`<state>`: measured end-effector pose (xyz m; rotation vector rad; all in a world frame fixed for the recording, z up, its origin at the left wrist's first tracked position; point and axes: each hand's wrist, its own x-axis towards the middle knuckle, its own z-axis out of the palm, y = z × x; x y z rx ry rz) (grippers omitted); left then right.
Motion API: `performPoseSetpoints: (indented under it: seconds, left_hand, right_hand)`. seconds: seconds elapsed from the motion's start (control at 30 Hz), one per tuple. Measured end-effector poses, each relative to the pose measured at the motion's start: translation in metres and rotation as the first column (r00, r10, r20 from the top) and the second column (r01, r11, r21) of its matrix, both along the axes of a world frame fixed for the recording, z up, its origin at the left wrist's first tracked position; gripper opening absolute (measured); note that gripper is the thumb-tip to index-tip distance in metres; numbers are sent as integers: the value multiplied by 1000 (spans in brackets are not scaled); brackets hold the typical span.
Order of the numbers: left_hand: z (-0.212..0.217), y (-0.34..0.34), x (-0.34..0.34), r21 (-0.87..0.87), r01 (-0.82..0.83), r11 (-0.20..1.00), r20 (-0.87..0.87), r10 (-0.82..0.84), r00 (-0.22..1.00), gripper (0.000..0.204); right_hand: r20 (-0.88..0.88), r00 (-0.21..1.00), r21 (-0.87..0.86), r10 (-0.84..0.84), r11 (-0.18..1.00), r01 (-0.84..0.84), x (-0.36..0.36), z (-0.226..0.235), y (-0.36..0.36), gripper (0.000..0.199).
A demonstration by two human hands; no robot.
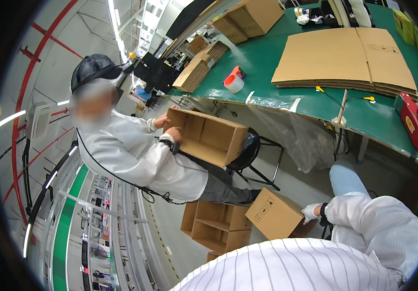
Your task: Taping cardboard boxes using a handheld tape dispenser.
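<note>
Closed carton [273,214] against right hand [310,212], stool [248,150] beyond.

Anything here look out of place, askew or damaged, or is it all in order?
Nothing looks damaged or spilled. The gloved right hand rests on a closed cardboard box that sits tilted above open boxes stacked on the floor. A co-worker holds another open box at an angle.
</note>
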<state>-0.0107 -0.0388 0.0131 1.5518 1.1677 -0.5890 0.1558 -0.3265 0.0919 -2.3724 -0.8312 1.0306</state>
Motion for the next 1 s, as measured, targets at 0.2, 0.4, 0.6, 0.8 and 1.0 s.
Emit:
performPoseSetpoints:
  seconds: [0.2, 0.4, 0.6, 0.8, 1.0]
  left_hand:
    - [2, -9, -8, -3, -33, 999, -2, 33, 999, 23]
    - [18, -12, -8, 436, 884, 166, -224, -932, 286, 23]
    - [5, -6, -10, 311, 846, 433, -142, -859, 492, 23]
    - [5, -14, -11, 208, 649, 732, -72, -650, 757, 23]
    - [4, -18, -15, 83, 306, 949, -3, -307, 952, 23]
  right_hand:
    - [-16, 998, -23, 59, 998, -59, -3, -16, 3, 65]
    - [-2, 985, -34, 174, 984, -174, 0, -31, 4, 66]
    - [-13, 977, -64, 215, 974, -215, 4, -21, 6, 64]
    - [-41, 966, -123, 257, 958, -260, 5, -26, 10, 59]
    - [-20, 967, -130, 255, 958, -255, 4, -30, 10, 55]
